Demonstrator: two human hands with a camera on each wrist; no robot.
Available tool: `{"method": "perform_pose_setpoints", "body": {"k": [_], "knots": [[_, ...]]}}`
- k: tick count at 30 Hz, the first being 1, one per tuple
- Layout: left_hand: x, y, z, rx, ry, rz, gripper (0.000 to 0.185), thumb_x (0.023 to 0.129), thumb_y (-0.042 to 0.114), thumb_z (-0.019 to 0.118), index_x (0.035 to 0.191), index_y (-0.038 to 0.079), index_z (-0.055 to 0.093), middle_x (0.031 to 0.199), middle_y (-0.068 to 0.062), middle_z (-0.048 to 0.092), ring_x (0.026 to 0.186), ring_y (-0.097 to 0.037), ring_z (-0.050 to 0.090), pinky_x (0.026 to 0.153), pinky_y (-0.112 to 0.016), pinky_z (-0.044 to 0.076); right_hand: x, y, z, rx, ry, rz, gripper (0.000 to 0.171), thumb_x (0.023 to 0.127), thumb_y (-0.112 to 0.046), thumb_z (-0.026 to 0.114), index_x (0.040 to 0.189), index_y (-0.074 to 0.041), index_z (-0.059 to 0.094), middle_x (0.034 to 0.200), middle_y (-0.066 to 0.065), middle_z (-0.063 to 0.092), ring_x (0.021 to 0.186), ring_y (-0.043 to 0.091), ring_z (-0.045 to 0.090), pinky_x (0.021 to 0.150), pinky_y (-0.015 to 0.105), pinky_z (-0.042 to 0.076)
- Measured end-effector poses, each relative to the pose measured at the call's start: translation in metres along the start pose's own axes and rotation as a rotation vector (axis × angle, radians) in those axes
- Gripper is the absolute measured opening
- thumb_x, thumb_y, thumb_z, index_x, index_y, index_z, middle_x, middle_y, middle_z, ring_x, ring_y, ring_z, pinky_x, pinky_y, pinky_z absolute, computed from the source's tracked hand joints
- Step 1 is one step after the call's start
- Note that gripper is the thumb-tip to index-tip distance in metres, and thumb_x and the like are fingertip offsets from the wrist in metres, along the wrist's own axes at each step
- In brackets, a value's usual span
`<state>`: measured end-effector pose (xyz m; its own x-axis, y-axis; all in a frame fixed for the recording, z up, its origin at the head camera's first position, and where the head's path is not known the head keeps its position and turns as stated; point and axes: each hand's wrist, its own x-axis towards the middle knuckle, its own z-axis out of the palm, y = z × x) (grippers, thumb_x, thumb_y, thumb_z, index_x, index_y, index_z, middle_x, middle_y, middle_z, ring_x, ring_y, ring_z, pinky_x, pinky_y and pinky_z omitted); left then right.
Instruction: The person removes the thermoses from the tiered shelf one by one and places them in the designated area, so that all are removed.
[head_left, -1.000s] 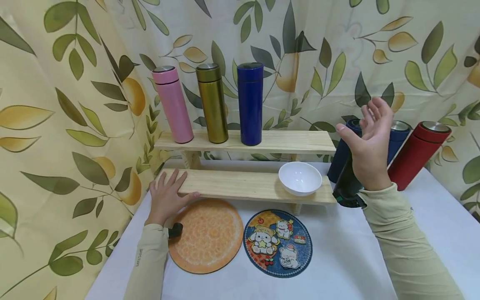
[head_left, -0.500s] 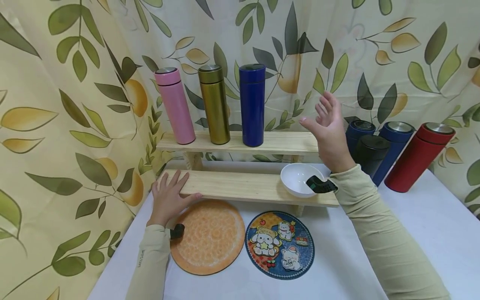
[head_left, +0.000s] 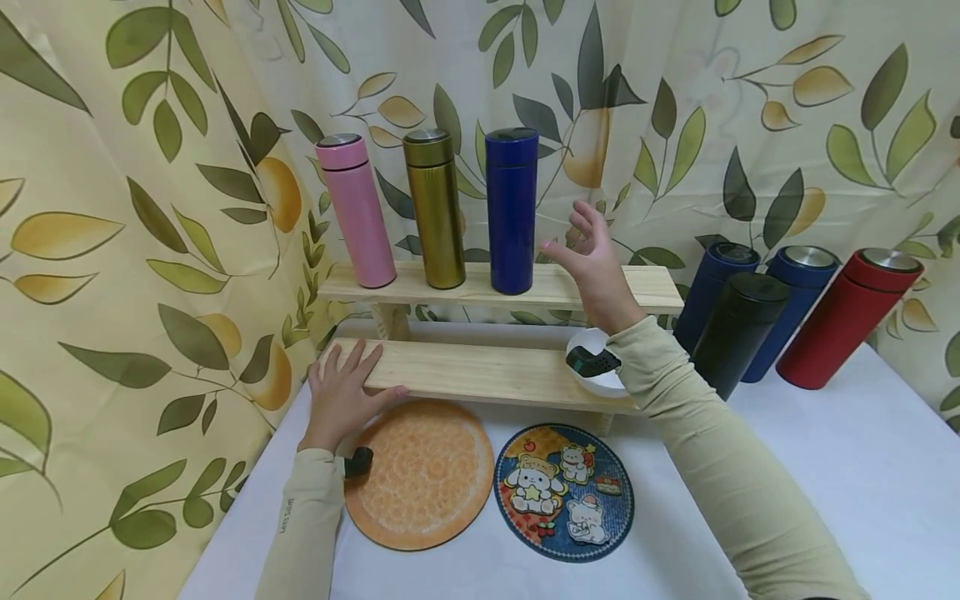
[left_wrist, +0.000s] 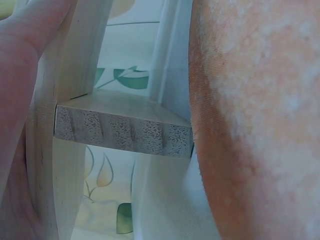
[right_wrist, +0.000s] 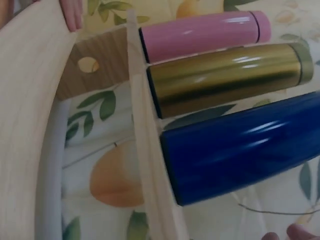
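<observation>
My left hand (head_left: 343,398) rests spread on the left end of the lower board of a two-tier wooden shelf (head_left: 465,372). Over the upper board's right part, my right hand (head_left: 594,271) is in the air, fingers loosely bent and thumb apart, holding nothing. Closest to it stands a blue thermos bottle (head_left: 512,212). Left of that on the same board are a gold thermos (head_left: 436,212) and a pink thermos (head_left: 357,212). In the right wrist view these three bottles lie sideways, with the right fingertips (right_wrist: 299,233) at the bottom edge. A white bowl (head_left: 600,383) is partly hidden behind the right wrist.
Right of the shelf stand a black thermos (head_left: 738,333), a red thermos (head_left: 847,321) and two dark blue thermoses (head_left: 797,283). In front lie an orange round mat (head_left: 420,475) and a blue cartoon mat (head_left: 564,492) on the white tablecloth. A leaf-patterned curtain (head_left: 697,83) hangs behind.
My right hand has moved left from near the bottles at the right, over the bowl, to beside the blue thermos on the upper board. The left hand stays on the lower board.
</observation>
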<state>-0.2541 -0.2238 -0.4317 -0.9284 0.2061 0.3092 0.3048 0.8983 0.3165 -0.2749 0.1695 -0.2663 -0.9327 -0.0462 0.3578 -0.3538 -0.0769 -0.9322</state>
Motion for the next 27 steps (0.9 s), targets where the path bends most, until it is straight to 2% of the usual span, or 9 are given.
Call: {"method": "perform_pose_setpoints", "body": {"k": [6,13,21,27], "knots": [[0.000,-0.001,-0.002,0.003,-0.001,-0.006,0.100,0.088,0.073,0.072,0.164,0.014,0.046,0.172,-0.017,0.033,0.158,-0.051,0.014,0.117,-0.077,0.003,0.015,0.014,0.012,-0.012,-0.025,0.061,0.094,0.100,-0.019,0.072,0.172,-0.012,0.013,0.177,0.017,0.011,0.162,0.040,0.014,0.128,0.053,0.020],[0.000,-0.002,-0.002,0.015,0.002,-0.006,0.098,0.089,0.073,0.072,0.164,0.015,0.047,0.171,-0.017,0.034,0.158,-0.051,0.015,0.118,-0.077,0.004,0.029,0.024,0.028,0.014,-0.019,0.105,0.092,0.097,-0.019,0.075,0.170,-0.012,0.019,0.174,0.015,0.021,0.158,0.037,0.028,0.126,0.054,0.025],[-0.001,-0.001,0.001,0.004,0.006,-0.006,0.098,0.088,0.073,0.073,0.165,0.017,0.047,0.172,-0.015,0.034,0.158,-0.051,0.015,0.118,-0.076,0.003,0.035,0.036,0.040,0.082,-0.044,0.112,0.084,0.096,-0.011,0.074,0.166,-0.010,0.026,0.164,0.018,0.036,0.144,0.037,0.045,0.120,0.054,0.036],[-0.001,-0.001,0.002,0.008,0.006,-0.007,0.098,0.088,0.073,0.073,0.164,0.017,0.047,0.172,-0.015,0.034,0.158,-0.051,0.016,0.118,-0.076,0.004,0.037,0.040,0.044,0.072,-0.051,0.142,0.088,0.096,-0.015,0.075,0.167,-0.012,0.024,0.161,0.018,0.041,0.142,0.037,0.047,0.118,0.056,0.039]]}}
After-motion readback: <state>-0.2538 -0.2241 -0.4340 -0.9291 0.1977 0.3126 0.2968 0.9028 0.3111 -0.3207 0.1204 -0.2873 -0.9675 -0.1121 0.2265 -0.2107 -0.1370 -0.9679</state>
